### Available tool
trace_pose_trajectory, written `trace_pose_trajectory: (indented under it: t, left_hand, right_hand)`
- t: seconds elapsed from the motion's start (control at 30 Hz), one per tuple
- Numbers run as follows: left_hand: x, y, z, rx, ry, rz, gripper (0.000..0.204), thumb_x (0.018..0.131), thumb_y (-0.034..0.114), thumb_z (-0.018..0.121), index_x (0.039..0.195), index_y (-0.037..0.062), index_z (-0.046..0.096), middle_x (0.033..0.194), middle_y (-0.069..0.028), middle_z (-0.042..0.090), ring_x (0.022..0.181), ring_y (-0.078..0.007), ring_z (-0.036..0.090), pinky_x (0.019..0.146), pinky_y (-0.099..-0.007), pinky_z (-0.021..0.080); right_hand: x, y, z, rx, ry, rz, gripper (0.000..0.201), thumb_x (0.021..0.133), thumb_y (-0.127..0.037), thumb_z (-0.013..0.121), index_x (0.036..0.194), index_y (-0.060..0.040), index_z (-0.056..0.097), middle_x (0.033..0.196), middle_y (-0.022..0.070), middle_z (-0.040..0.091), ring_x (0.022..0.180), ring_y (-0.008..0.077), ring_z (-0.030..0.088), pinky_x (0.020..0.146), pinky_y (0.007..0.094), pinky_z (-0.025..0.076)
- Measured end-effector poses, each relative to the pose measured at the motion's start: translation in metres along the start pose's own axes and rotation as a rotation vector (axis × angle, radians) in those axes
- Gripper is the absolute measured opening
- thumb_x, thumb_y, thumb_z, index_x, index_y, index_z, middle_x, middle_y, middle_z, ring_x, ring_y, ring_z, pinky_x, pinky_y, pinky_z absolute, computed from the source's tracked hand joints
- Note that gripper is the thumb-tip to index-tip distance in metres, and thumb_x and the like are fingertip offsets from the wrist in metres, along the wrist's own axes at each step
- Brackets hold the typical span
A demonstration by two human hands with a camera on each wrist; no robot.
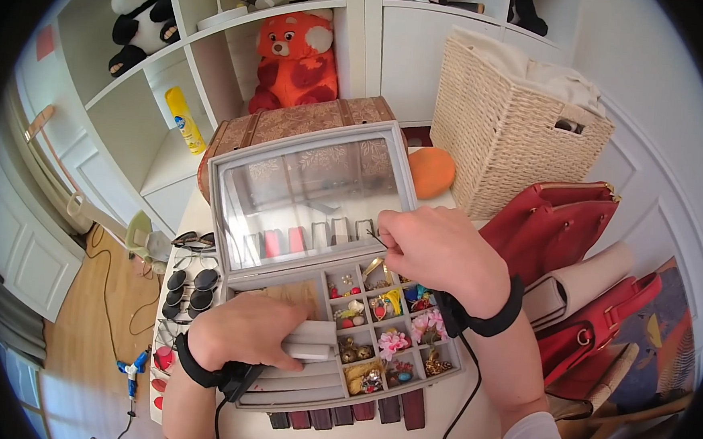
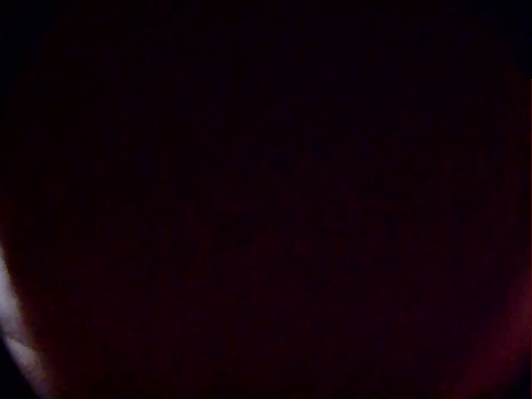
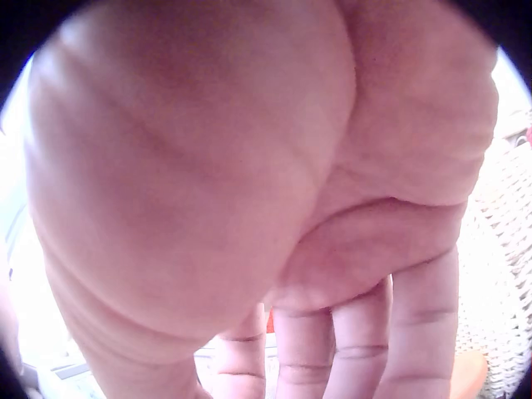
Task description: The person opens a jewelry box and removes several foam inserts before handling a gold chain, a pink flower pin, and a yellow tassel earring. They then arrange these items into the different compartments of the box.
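A grey jewellery box stands on the table with its glass lid raised. My left hand is over the box's left part, its thumb and fingers around grey padded ring rolls. Above the right compartments, my right hand pinches a small, thin dark piece in front of the lid; its exact kind is too small to make out. The right wrist view shows that palm and its bent fingers. Almost all of the left wrist view is dark.
Compartments hold pink flower pieces and other jewellery. Sunglasses line the table's left side; dark slim cases lie along the near side. Behind stands a brown patterned chest. A wicker basket and red bags are at right.
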State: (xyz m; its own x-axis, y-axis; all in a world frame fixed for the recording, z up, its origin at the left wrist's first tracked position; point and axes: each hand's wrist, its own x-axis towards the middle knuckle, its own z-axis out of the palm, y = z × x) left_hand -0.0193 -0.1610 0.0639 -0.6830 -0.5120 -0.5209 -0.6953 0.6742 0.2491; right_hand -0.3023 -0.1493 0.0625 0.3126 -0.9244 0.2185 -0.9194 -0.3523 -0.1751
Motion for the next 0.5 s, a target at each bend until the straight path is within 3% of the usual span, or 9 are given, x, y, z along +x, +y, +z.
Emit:
trace_pose_trajectory:
  t: [0.1,0.23,0.3,0.33,0.4,0.5]
  left_hand:
    - [0.002,-0.008,0.012,-0.014,0.089,0.111,0.059,0.081,0.049,0.084,0.115,0.0028,0.069,0.099,-0.0189,0.073,0.102,-0.0407,0.070,0.089,-0.0480,0.054]
    - [0.001,-0.006,0.017,-0.005,0.045,0.071,0.058,0.081,0.047,0.084,0.116,0.0031,0.069,0.102,-0.0197,0.072,0.103,-0.0408,0.069,0.092,-0.0476,0.054]
    - [0.001,-0.008,0.026,0.108,0.246,0.179,0.057,0.080,0.045,0.084,0.116,0.0038,0.069,0.100,-0.0184,0.074,0.101,-0.0403,0.071,0.087,-0.0477,0.056]
    - [-0.003,-0.002,0.019,0.109,0.245,0.179,0.057,0.080,0.045,0.084,0.116,0.0038,0.069,0.100,-0.0184,0.074,0.101,-0.0403,0.071,0.087,-0.0477,0.056]
    - [-0.013,0.018,-0.001,-0.019,0.010,0.066,0.048,0.080,0.031,0.082,0.114,0.0011,0.066,0.094,-0.0193,0.074,0.093,-0.0422,0.072,0.082,-0.0509,0.058]
    - [-0.006,0.015,0.010,0.038,0.061,0.072,0.048,0.080,0.031,0.082,0.113,0.0007,0.064,0.092,-0.0182,0.074,0.088,-0.0433,0.072,0.078,-0.0518,0.057]
  right_hand:
    - [-0.001,0.001,0.002,-0.028,0.017,0.004,0.011,0.085,-0.015,0.070,0.091,-0.0079,0.064,0.077,0.0154,0.071,0.077,0.0405,0.071,0.069,0.0508,0.055]
    - [-0.001,0.004,0.000,-0.050,-0.002,0.030,0.011,0.085,-0.015,0.070,0.091,-0.0082,0.064,0.077,0.0148,0.071,0.077,0.0402,0.071,0.069,0.0507,0.055]
    - [-0.001,0.002,0.000,-0.050,-0.022,0.039,0.011,0.085,-0.016,0.070,0.091,-0.0083,0.064,0.077,0.0148,0.071,0.077,0.0400,0.071,0.069,0.0506,0.055]
    - [0.000,0.000,-0.001,-0.053,-0.023,0.033,0.011,0.086,-0.016,0.070,0.091,-0.0085,0.064,0.077,0.0148,0.071,0.077,0.0399,0.071,0.069,0.0505,0.055]
    - [-0.001,0.000,0.000,-0.057,-0.024,0.033,0.011,0.086,-0.016,0.070,0.091,-0.0086,0.064,0.077,0.0148,0.071,0.077,0.0398,0.071,0.069,0.0505,0.055]
    - [-0.001,0.000,0.001,-0.036,-0.011,0.017,0.011,0.086,-0.017,0.070,0.092,-0.0089,0.065,0.077,0.0146,0.071,0.078,0.0396,0.071,0.069,0.0506,0.054]
